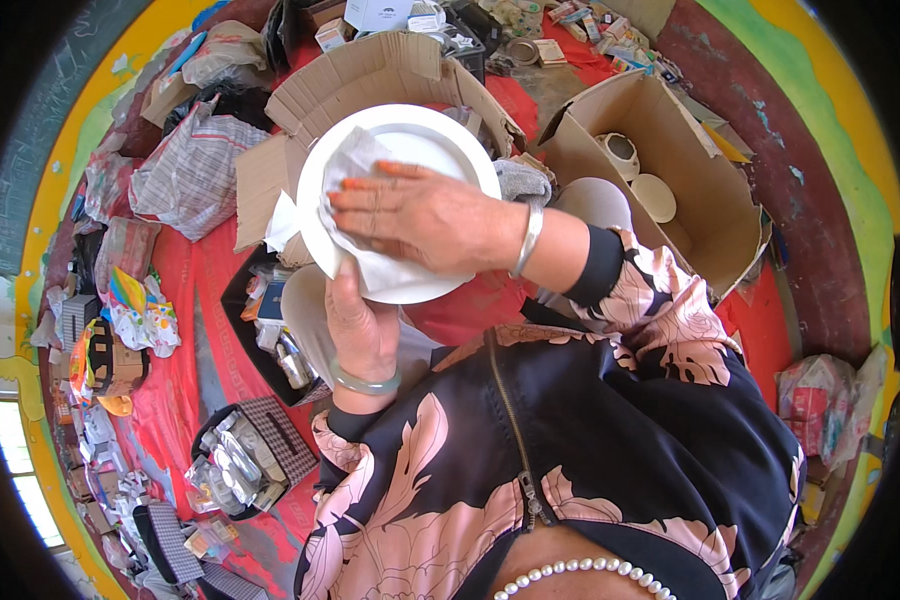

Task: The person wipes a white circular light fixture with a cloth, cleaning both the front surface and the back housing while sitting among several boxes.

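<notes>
A round white plate (440, 140) with a raised rim is held up in front of me, over an open cardboard box (355, 75). My left hand (360, 325) grips its near left edge, thumb on the rim and the other fingers hidden underneath. Flat on the plate's face lies my right hand (420, 215), pressing a thin white tissue (355, 165) against it. Part of the tissue hangs toward the near rim. A green bangle sits on my left wrist, a silver one on my right.
At the right, another cardboard box (660, 160) holds round white pieces. A checked bag (195, 165) stands at the left. Nearer, a checkered storage box (275, 440) is full of bottles and packets. Red sheeting (170, 380) covers the floor, with clutter along the walls.
</notes>
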### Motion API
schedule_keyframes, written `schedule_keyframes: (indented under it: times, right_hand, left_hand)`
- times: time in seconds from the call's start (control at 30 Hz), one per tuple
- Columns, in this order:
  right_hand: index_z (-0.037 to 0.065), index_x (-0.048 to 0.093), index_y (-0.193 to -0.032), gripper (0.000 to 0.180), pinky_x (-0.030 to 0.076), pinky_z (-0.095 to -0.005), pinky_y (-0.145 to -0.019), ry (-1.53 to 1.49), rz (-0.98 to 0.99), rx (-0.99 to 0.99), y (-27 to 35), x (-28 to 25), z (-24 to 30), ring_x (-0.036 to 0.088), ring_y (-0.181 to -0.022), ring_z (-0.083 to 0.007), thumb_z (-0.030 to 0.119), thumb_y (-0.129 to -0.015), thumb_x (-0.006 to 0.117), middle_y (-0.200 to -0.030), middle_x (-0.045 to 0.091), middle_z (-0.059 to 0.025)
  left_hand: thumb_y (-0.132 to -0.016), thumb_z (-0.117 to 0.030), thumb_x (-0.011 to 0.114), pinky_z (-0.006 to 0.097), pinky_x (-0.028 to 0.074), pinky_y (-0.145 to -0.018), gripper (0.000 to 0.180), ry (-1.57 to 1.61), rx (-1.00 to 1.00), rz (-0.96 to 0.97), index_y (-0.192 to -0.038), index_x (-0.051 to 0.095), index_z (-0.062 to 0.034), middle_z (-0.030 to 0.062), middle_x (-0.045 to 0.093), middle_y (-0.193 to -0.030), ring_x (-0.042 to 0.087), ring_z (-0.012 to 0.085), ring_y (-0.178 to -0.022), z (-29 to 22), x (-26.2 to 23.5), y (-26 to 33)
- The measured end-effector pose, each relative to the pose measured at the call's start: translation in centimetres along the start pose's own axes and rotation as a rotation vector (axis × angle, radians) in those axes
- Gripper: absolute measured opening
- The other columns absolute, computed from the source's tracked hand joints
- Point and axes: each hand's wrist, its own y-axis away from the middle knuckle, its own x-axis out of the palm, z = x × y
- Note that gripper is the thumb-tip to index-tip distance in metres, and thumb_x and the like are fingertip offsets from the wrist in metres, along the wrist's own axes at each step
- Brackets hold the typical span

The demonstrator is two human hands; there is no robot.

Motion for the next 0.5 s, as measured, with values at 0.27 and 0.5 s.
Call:
schedule_keyframes:
  times: [0.27, 0.5]
  right_hand:
    - [0.004, 0.055, -0.119, 0.039, 0.032, -0.0387, -0.104, 0.438, -0.023, 0.202, 2.2, -0.1, -1.0, 0.052, -0.115, -0.0234, 0.021, -0.083, 0.057, -0.121, 0.056, -0.0121]
    - [-0.001, 0.061, -0.1, 0.029, 0.042, -0.038, -0.094, -0.036, -0.049, 0.133, 3.3, 0.1, 4.1, 0.058, -0.1, -0.0282, 0.018, -0.078, 0.057, -0.105, 0.06, -0.014]
  left_hand:
    - [-0.086, -0.026, 0.055, 0.039, 0.039, -0.098, 0.053, -0.116, 0.183, -0.04, -0.13, 0.041, -0.0005, 0.0094, 0.051, -0.125, 0.05, 0.0236, -0.114, -0.5, 0.1, -0.2]
    - [-0.087, -0.033, 0.05, 0.039, 0.039, -0.095, 0.054, -0.037, 0.037, -0.043, -0.128, 0.041, 0.0005, 0.0111, 0.05, -0.125, 0.051, 0.0252, -0.111, -0.9, -0.7, -0.7]
